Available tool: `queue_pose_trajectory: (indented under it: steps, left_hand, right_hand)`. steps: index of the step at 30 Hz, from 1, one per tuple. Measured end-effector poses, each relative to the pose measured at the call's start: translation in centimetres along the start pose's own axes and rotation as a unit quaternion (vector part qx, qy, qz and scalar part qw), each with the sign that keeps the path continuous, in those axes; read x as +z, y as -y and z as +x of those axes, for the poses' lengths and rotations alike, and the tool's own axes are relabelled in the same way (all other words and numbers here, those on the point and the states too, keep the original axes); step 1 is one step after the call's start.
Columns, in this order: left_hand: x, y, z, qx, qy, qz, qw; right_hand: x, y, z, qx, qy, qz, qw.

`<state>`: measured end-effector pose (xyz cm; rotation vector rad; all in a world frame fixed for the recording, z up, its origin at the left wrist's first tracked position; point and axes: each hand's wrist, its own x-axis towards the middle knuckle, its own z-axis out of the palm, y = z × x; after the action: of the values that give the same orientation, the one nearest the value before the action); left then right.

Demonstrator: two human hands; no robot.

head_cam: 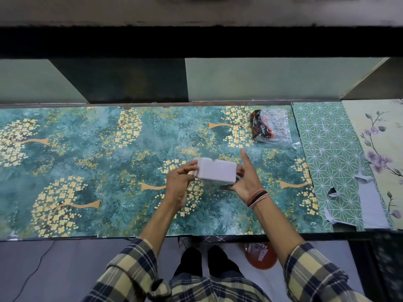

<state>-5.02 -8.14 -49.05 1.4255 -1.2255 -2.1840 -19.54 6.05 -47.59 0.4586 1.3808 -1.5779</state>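
I held a small white box (217, 172) up over the middle of the bench (87, 149), clear of its teal flowered covering. My left hand (178, 186) pinched the box's left end with curled fingers. My right hand (245, 182) clasped the right end between thumb and fingers, forefinger pointing straight out. A crumpled plastic wrapper (270, 127) lay well apart, toward the far right.

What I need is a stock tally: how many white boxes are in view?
1: the white box, held over the table between left hand and right hand. No others show.
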Motion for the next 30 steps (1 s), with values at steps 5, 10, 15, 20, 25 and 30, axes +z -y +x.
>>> queue_pose_trajectory:
  steps: [5, 10, 15, 20, 25, 30]
  left_hand:
    - [0.3, -0.3, -1.5, 0.048, 0.011, -0.050, 0.998]
    - [-1.6, -2.3, -0.2, 0.064, 0.059, 0.060, 0.994]
    - [-2.0, -2.9, 0.6, -0.112, 0.290, 0.140, 0.940]
    - [-2.5, -1.2, 0.5, -0.105, 0.219, 0.020, 0.970]
    - [-1.8, 2.0, 0.7, -0.085, 0.039, -0.035, 0.995]
    - [-0.2, 2.9, 1.1, -0.074, 0.019, 0.005, 0.997]
  right_hand:
    - [0.1, 0.2, 0.0, -0.065, -0.046, 0.015, 0.997]
    - [-1.0, 2.2, 0.1, -0.132, 0.092, -0.165, 0.973]
    - [0.7, 2.5, 0.0, -0.095, 0.242, -0.259, 0.930]
    - [-0.5, 2.6, 0.9, -0.053, 0.146, -0.197, 0.968]
    - [-2.6, 0.1, 1.7, -0.009, 0.114, -0.159, 0.981]
    - [-1.5, -2.8, 3.2, -0.113, 0.059, -0.273, 0.953]
